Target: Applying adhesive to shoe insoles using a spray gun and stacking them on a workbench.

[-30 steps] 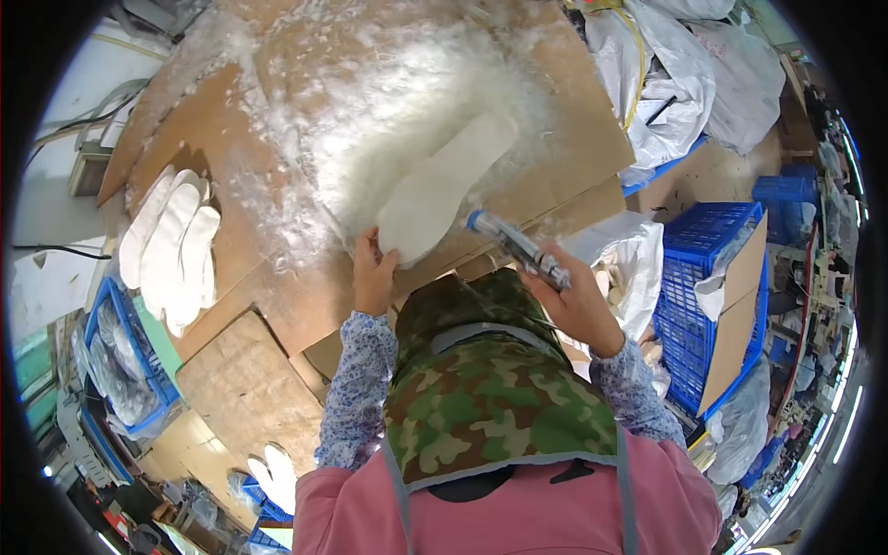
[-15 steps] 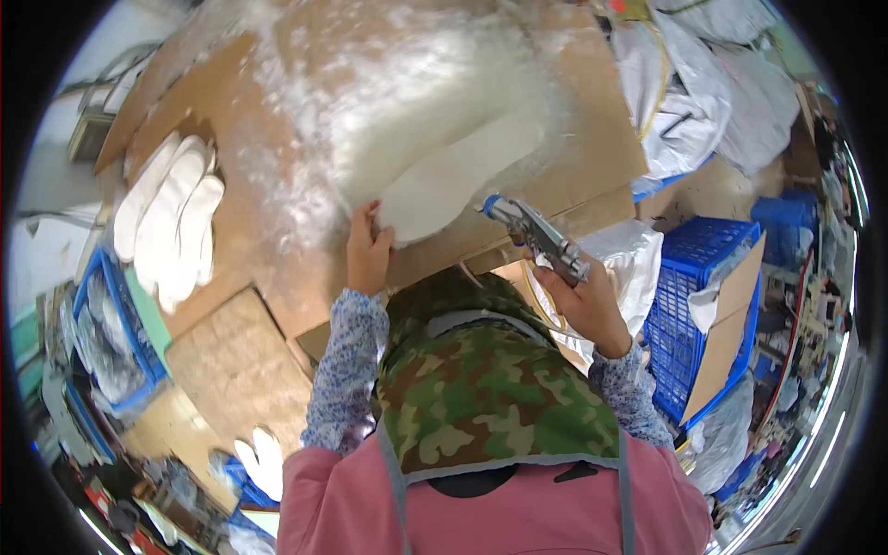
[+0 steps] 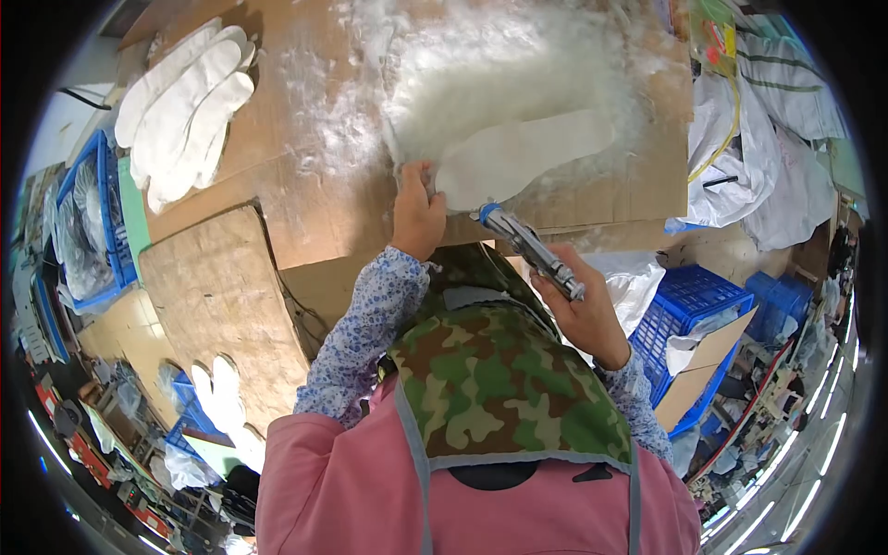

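Observation:
A long white insole lies flat at the near edge of a whitened patch on the cardboard. My left hand pinches its left, rounded end between thumb and fingers. Just below the insole's near edge is the blue-tipped nozzle of a silver spray gun, pointing up and left at it. My right hand is wrapped around the gun's body and grip; some fingers are hidden behind it. Nozzle and insole look slightly apart. I cannot make out any spray.
The cardboard sheet is streaked with white fuzzy residue. Several white insoles are stacked at far left. A worn board sits nearer, with more white insoles beyond its lower left. Blue crates and white sacks stand right.
The whole view has shifted, so the cardboard and insole sit farther right and higher. Against the insole, the spray gun's nozzle has moved left, closer to my left hand, which keeps its hold.

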### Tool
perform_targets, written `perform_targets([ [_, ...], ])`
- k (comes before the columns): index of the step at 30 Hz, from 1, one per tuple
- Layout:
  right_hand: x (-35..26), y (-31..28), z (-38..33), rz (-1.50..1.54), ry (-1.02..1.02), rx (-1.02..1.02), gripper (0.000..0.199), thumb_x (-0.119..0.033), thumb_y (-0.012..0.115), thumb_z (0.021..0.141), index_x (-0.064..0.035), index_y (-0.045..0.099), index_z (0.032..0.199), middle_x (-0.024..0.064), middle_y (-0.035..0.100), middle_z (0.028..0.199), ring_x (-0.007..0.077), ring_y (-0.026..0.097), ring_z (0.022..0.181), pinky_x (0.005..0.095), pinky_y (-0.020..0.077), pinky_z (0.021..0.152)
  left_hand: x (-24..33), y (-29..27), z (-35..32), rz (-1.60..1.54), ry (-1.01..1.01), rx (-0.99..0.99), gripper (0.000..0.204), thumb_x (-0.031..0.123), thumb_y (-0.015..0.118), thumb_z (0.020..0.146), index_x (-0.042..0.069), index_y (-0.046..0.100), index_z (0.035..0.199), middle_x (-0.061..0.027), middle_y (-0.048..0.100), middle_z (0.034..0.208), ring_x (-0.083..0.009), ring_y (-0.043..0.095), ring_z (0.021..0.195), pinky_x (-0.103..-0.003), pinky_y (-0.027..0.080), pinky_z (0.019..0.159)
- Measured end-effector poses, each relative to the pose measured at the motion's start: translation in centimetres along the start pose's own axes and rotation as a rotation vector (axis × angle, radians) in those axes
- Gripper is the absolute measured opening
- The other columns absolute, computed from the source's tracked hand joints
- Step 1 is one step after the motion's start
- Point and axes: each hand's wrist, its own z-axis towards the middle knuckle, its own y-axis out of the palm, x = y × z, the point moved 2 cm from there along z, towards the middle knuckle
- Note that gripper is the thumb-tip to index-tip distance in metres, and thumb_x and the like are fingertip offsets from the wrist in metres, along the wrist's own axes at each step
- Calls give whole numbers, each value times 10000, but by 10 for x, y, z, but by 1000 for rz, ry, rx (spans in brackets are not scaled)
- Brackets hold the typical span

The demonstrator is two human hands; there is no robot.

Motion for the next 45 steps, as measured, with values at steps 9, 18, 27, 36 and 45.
perform_targets([
  [9, 1, -7, 9, -124, 3, -3, 257, -42, 619, 834, 1, 518, 1067, 221, 603, 894, 398, 598, 833, 387, 468, 708, -6, 6, -1, -33, 104, 79, 398, -13, 564, 810, 22, 464, 1193, -77, 514, 836, -169, 498, 706, -302, 450, 681],
  [18, 9, -24, 11, -126, -52, 151, 202, -74, 608, 866, -11, 526, 1039, 195, 593, 792, 365, 577, 695, 370, 435, 602, 2, 3, -1, -91, 34, -13, 413, -57, 496, 816, 44, 487, 1216, -184, 574, 1137, -286, 583, 1059, -343, 469, 867],
  [27, 24, -38, 10, -81, 33, 249, 204, -93, 597, 880, -16, 527, 1055, 191, 549, 704, 338, 523, 613, 366, 420, 577, 2, 2, -4, -127, 36, -25, 419, -54, 492, 801, 59, 524, 1203, -129, 582, 1081, -223, 579, 945, -309, 462, 820],
  [36, 32, -52, 12, -89, -15, 342, 215, -103, 596, 877, -11, 525, 1057, 194, 562, 716, 338, 529, 616, 372, 419, 578, 2, 5, -5, -195, 77, -16, 420, -64, 488, 808, 66, 533, 1204, -80, 561, 993, -159, 516, 809, -272, 448, 767],
  [45, 48, -68, 14, -67, 44, 395, 236, -119, 598, 880, 6, 516, 1063, 176, 558, 704, 285, 517, 608, 371, 415, 575, 3, 3, -6, -141, 54, -35, 432, -58, 502, 814, 73, 533, 1224, -67, 550, 999, -148, 495, 823, -269, 435, 782],
])
